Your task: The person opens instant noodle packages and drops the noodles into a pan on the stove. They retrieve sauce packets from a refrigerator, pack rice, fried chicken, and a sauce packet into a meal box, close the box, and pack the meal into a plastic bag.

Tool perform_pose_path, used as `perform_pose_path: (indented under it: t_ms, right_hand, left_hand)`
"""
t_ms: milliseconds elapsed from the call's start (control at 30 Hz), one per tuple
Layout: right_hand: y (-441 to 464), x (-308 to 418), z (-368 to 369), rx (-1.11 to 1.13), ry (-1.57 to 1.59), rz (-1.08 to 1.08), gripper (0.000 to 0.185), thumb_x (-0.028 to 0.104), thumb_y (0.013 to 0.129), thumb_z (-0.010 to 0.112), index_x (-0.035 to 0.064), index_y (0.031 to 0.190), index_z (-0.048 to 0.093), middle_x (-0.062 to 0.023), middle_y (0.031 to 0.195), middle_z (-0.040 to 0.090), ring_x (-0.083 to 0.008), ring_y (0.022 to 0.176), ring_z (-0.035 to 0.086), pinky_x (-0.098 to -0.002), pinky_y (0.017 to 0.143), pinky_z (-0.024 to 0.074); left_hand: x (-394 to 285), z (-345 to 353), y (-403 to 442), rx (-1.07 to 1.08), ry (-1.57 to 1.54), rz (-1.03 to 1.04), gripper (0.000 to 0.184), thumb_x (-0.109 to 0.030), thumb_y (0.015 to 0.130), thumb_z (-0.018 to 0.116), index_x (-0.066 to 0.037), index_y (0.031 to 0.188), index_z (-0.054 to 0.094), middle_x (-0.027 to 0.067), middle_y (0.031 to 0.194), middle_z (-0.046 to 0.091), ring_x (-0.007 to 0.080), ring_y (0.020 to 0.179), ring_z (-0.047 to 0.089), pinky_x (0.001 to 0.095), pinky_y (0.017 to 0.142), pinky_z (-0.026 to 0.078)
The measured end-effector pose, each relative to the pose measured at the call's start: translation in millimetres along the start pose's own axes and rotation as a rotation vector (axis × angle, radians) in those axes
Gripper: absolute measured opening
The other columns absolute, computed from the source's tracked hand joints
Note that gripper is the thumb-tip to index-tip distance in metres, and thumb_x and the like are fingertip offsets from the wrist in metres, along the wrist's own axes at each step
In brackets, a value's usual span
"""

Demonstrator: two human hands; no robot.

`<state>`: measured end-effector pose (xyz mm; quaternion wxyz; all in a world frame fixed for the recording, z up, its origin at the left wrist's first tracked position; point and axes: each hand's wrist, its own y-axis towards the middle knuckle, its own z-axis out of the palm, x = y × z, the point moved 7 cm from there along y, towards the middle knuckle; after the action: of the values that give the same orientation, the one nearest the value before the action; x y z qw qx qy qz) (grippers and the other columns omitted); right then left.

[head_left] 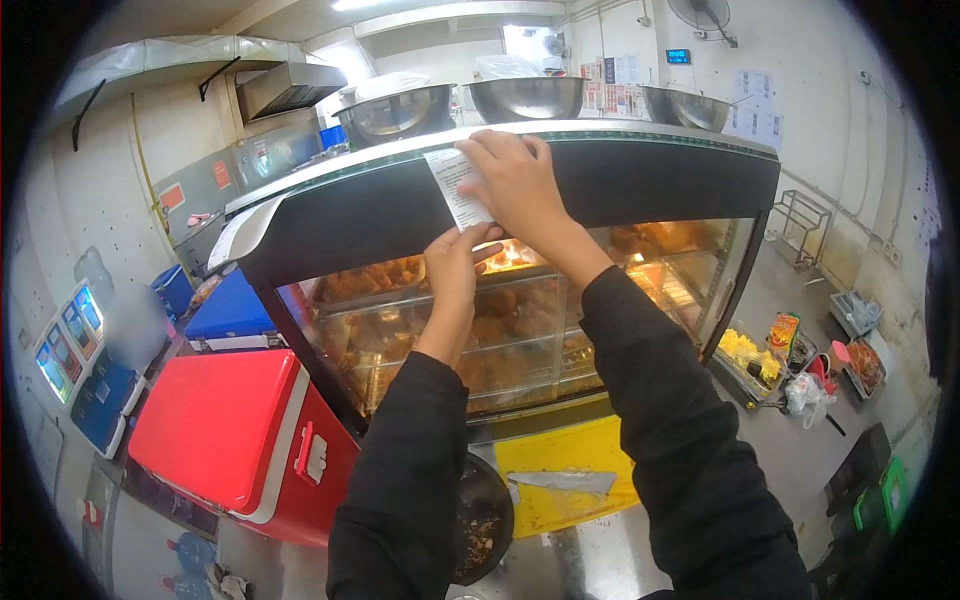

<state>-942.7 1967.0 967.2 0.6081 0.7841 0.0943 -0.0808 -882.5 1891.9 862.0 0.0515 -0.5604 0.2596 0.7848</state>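
A white printed receipt point(452, 185) lies against the black upper panel point(350, 205) of a heated glass display case, just under its top edge. My right hand point(520, 185) is at the receipt's upper right, its fingers bent over the paper and the case's edge. Lower down, my left hand point(455, 275) pinches the receipt's bottom end between thumb and fingers. Behind the glass, fried food point(500, 310) sits in trays under warm light.
Metal bowls point(527, 97) stand on top of the case. A red cooler box point(215, 430) is at the left, a blue one point(235, 310) behind it. Below lies a knife point(565, 481) on a yellow cutting board point(540, 515), beside a dark pan point(485, 530).
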Motion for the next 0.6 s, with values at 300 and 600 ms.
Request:
perform_pose_path:
  t_ms: [300,600]
  right_hand:
    - [-2,-1,-8,-0.012,-0.301,0.05,0.032,0.021,0.076,0.061,0.0145,0.107,0.055,-0.0028,0.109,0.053,-0.0182,0.103,0.05,-0.0388,0.083,0.0359]
    - [-10,-21,2,0.023,0.089,0.005,0.035,0.004,0.073,0.059,0.0089,0.108,0.054,-0.0078,0.103,0.054,-0.0265,0.101,0.052,-0.0413,0.081,0.0399]
  left_hand:
    - [-17,-6,-10,0.033,0.037,-0.012,0.028,-0.025,0.085,0.052,-0.005,0.105,0.056,0.0056,0.101,0.064,0.014,0.082,0.062,0.0209,0.062,0.041]
    - [-55,-55,-222,0.292,0.439,-0.164,0.029,-0.021,0.087,0.053,-0.004,0.11,0.053,0.0067,0.1,0.063,0.0122,0.085,0.059,0.0248,0.074,0.045]
